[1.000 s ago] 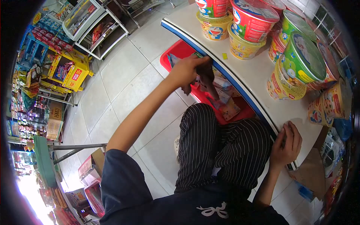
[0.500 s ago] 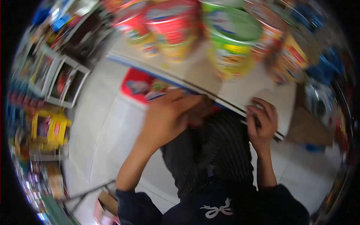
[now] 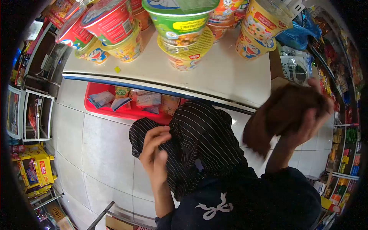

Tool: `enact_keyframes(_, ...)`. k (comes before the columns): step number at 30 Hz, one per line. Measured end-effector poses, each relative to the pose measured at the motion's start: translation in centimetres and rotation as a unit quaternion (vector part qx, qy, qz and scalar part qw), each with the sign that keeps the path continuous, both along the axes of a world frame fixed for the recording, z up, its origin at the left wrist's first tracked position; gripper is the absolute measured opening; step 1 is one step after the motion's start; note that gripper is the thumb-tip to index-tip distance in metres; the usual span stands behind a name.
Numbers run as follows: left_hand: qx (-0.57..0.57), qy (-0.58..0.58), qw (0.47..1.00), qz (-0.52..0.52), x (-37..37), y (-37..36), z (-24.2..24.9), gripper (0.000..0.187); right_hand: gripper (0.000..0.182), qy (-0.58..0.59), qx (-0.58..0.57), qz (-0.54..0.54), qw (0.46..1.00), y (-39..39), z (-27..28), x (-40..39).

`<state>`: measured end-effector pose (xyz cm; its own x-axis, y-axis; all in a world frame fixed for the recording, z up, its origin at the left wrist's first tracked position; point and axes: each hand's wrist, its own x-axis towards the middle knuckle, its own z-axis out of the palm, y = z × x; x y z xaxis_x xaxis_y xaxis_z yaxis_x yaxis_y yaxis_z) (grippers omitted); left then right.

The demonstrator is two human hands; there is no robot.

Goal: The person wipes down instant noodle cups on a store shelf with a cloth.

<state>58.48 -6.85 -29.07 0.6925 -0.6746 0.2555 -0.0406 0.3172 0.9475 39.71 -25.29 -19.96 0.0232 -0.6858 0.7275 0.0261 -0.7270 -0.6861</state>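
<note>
My right hand (image 3: 312, 120) is wrapped round a dark brown cloth (image 3: 285, 115), blurred by motion, off the right end of the white table (image 3: 226, 76). Above my striped trousers, my left hand (image 3: 155, 149) is raised with its fingers apart and slightly bent, holding nothing. On the table a green noodle cup (image 3: 180, 25) is stacked on a yellow cup (image 3: 186, 55). Red cups (image 3: 109, 23) rest on yellow ones (image 3: 124, 48) at the left, and further yellow cups (image 3: 262, 23) stand at the right.
Beneath the table's front edge is a red tray (image 3: 92, 101) with several small packets. Shelves of goods line the right side. At the left are a white-framed rack (image 3: 50, 115) and a yellow box (image 3: 44, 168). A blue plastic bag (image 3: 295, 34) lies behind the table's right end.
My right hand has moved right, away from the table's edge, and now holds the brown cloth. My left hand has dropped down toward my lap and is empty. The view has turned and shifted.
</note>
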Motion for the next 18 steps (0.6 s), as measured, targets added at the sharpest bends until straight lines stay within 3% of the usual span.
enact_keyframes(1, 0.018, 0.015, 1.0, 0.017, 0.1, 0.1, -2.7, 0.029, 0.05, -0.046, -0.048, -0.059, 0.996, -1.3, -0.3, -0.7)
enact_keyframes(2, 0.028, 0.103, 0.993, 0.056, -0.7, -0.3, -5.2, 0.023, 0.046, 0.013, 0.07, -0.042, 0.997, -1.9, -2.8, -2.1)
enact_keyframes(4, 0.081, 0.156, 0.961, 0.215, -2.7, -1.4, -11.0, 0.018, 0.04, 0.336, 0.147, -0.015, 0.93, -1.9, -4.5, 0.1)
enact_keyframes(5, 0.108, 0.068, 0.964, 0.231, -3.9, -2.0, -11.4, 0.015, 0.037, 0.488, 0.139, 0.013, 0.862, -1.9, -5.4, 1.2)
enact_keyframes(6, 0.135, -0.022, 0.96, 0.243, -4.7, -2.5, -11.7, 0.013, 0.04, 0.554, -0.103, -0.042, 0.825, -1.1, -5.9, 2.4)
enact_keyframes(9, 0.109, 0.049, 0.967, 0.226, -5.6, -3.1, -13.1, 0.01, 0.036, 0.518, -0.075, 0.083, 0.848, -1.0, -4.7, 4.4)
enact_keyframes(12, 0.073, 0.37, 0.91, 0.172, -4.6, -2.8, -16.2, 0.012, 0.032, 0.494, -0.118, 0.115, 0.854, -2.9, -5.4, 7.2)
enact_keyframes(13, 0.06, 0.403, 0.903, 0.134, -4.2, -2.7, -16.8, 0.011, 0.032, 0.484, -0.143, 0.111, 0.856, -3.9, -5.7, 7.9)
enact_keyframes(16, 0.108, 0.231, 0.954, 0.158, -4.5, -3.1, -16.9, 0.01, 0.034, 0.474, -0.067, 0.093, 0.873, -5.7, -5.7, 9.5)
enact_keyframes(18, 0.09, 0.268, 0.947, 0.151, -4.7, -2.9, -15.6, 0.01, 0.037, 0.494, -0.067, 0.063, 0.864, -5.3, -5.6, 9.8)
